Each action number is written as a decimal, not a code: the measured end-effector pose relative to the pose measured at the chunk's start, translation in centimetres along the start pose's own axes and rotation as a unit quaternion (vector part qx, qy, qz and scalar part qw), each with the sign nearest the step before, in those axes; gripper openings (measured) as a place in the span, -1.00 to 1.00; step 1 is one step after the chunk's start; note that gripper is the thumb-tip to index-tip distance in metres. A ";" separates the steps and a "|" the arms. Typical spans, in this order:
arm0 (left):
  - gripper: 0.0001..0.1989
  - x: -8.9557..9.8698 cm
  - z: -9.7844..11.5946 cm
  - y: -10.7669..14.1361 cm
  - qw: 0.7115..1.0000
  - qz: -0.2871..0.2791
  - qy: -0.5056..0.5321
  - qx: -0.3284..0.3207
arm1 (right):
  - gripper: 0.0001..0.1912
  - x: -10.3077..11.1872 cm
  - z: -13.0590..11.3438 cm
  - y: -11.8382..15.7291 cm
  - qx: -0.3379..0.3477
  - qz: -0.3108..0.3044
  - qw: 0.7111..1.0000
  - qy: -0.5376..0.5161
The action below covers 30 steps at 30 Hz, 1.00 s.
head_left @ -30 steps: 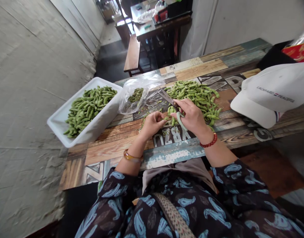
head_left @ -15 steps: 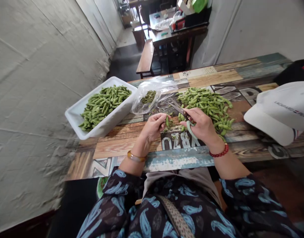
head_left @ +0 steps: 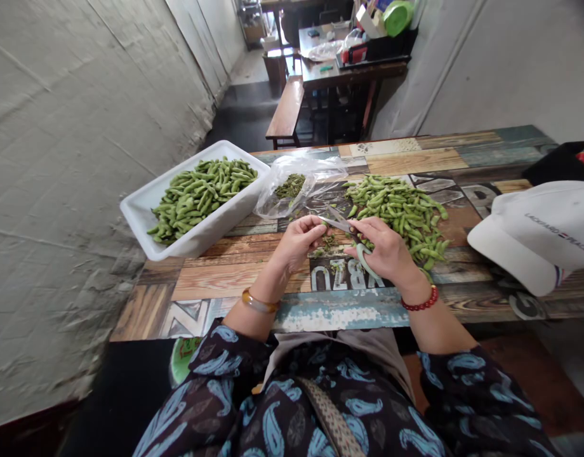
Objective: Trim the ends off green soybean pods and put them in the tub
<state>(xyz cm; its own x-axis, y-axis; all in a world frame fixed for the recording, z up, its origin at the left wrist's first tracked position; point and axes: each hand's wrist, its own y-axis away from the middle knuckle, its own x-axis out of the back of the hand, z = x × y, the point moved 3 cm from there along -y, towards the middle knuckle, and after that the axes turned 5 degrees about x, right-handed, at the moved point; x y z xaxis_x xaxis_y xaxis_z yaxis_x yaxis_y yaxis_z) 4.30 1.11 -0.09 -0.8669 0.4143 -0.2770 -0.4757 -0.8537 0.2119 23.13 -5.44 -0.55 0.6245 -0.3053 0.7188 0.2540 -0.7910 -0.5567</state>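
Observation:
My left hand [head_left: 301,241] is closed, pinching an edamame pod that mostly hides behind the fingertips. Wrapped round the pale green handles of a pair of scissors [head_left: 360,244], my right hand [head_left: 381,246] holds the parted blades level with the left fingertips, at the pod's end. Just beyond my right hand lies a loose pile of edamame pods [head_left: 397,212] on the table. Small trimmed bits [head_left: 327,244] are scattered beneath the hands. Behind my left hand a clear plastic bag [head_left: 315,174] holds more green-brown trimmings [head_left: 291,186].
A white plastic tub [head_left: 211,231] of edamame pods stands at the left of the patterned wooden table [head_left: 239,279]. At the right lies a white cap [head_left: 534,228]. Grey walls flank both sides; a bench [head_left: 286,108] and another table [head_left: 315,73] stand farther back.
The scissors' blades have parted and come to the left fingertips. The pod, seen hanging below the left fingers before, now mostly hides there. The whole view has shifted slightly.

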 end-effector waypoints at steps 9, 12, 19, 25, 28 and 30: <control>-0.72 -0.6 -0.1 0.2 0.996 0.009 -0.078 -0.038 | -0.42 -0.3 -0.3 -0.1 0.016 -0.027 0.999 -0.034; -0.73 -0.7 0.0 0.3 0.995 0.007 -0.087 -0.039 | -0.41 -0.3 -0.4 -0.1 0.020 -0.040 0.998 -0.040; -0.75 -0.2 0.2 0.2 0.991 0.010 -0.118 -0.062 | -0.50 -0.2 -0.2 0.0 0.020 -0.051 0.997 -0.057; -0.79 0.3 0.2 0.0 0.985 0.018 -0.159 -0.060 | -0.51 0.0 -0.3 -0.1 0.013 -0.076 0.996 -0.039; -0.79 0.3 0.3 -0.2 0.985 0.017 -0.158 -0.062 | -0.51 0.0 -0.3 0.0 0.012 -0.084 0.996 -0.028; -0.77 0.3 0.4 -0.3 0.986 0.017 -0.154 -0.059 | -0.50 0.0 -0.2 0.0 0.011 -0.086 0.996 -0.021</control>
<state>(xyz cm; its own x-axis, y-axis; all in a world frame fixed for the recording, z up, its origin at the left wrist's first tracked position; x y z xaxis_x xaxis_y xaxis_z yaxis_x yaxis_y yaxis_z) 4.12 1.55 0.12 -0.8944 0.4463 0.0308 -0.4415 -0.8917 0.1003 22.99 -5.53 -0.48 0.6004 -0.1428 0.7868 0.3761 -0.8179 -0.4354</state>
